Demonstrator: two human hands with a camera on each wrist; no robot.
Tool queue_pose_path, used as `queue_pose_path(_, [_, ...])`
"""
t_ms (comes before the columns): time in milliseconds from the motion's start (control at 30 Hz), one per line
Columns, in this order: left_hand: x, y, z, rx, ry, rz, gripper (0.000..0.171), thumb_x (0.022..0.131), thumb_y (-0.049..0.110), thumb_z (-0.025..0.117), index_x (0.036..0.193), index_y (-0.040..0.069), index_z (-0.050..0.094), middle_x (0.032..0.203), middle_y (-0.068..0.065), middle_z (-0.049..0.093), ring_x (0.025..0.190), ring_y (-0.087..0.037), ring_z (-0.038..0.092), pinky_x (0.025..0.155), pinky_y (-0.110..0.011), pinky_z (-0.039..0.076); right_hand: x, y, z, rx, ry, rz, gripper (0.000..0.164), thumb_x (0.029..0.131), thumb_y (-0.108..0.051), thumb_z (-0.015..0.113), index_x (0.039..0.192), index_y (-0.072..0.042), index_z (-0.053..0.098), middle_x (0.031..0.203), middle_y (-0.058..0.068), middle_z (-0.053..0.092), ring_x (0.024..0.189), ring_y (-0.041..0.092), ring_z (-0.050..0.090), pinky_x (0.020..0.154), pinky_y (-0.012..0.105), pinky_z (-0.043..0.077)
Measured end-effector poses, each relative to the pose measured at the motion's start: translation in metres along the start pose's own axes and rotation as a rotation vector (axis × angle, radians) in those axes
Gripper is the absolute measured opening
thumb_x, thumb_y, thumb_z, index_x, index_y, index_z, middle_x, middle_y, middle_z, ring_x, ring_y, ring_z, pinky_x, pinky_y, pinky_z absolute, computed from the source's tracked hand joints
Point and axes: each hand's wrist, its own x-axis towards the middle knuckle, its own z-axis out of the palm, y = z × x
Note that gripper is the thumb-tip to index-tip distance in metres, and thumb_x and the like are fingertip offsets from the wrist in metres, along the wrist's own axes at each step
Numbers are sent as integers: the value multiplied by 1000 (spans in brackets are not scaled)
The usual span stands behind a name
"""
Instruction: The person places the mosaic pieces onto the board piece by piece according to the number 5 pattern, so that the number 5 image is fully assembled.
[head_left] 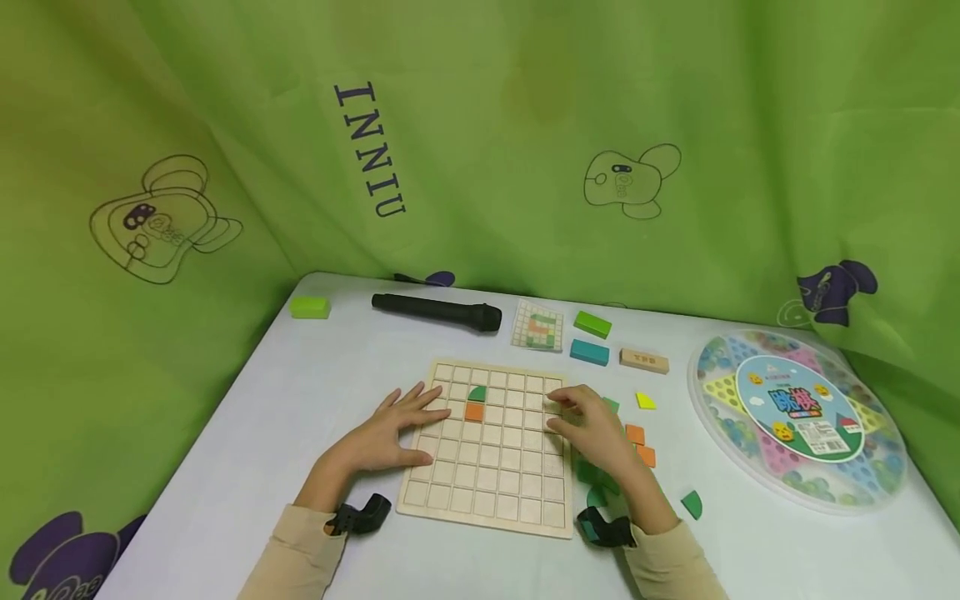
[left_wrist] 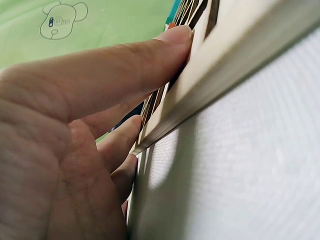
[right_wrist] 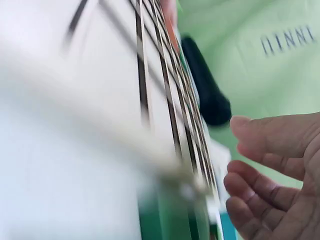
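Observation:
My left hand (head_left: 386,432) rests at the left edge of a wooden grid board (head_left: 487,485), fingers spread and fingertips on the squares. In the left wrist view its thumb (left_wrist: 132,70) lies straight across the board's rim. Two pieces sit in the grid: a green quarter-circle (head_left: 477,393) and, just below it, an orange square (head_left: 474,412). Over the board's right edge hovers my right hand (head_left: 596,429), its fingers loosely bent with a gap between thumb and fingers. Nothing shows between them in the right wrist view. Green pieces (head_left: 592,473) lie partly hidden beneath that hand.
Right of the board lie orange squares (head_left: 635,434), a yellow quarter-circle (head_left: 645,401) and a green one (head_left: 692,504). A round board-game box (head_left: 798,417) stands far right. Behind the board are a black microphone (head_left: 437,312), a pattern card (head_left: 537,326) and several blocks (head_left: 589,352).

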Motion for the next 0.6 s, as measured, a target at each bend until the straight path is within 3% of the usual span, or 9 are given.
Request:
queue_pose_path(133, [2, -2, 1, 7, 2, 4, 68, 76, 38, 74, 138, 20, 52, 156, -5, 27, 146, -34, 11, 116, -58, 1, -18, 21, -23, -90, 73, 87, 34, 82, -14, 73, 113, -3, 64, 102, 10, 64, 88, 21, 60, 74, 36, 52])
queue_pose_path(267, [2, -3, -1, 8, 3, 8, 68, 76, 40, 74, 138, 21, 51, 156, -5, 27, 146, -35, 11, 115, -58, 1, -26, 32, -34, -101, 82, 165, 33, 82, -12, 73, 111, -1, 64, 102, 13, 65, 90, 25, 62, 76, 39, 52])
queue_pose_path(600, [4, -5, 2, -15, 21, 24, 69, 76, 42, 74, 138, 21, 52, 156, -7, 28, 146, -36, 12, 114, -60, 1, -26, 40, -33, -175, 56, 202, 28, 82, -7, 71, 107, 2, 63, 100, 15, 63, 91, 28, 60, 79, 43, 52])
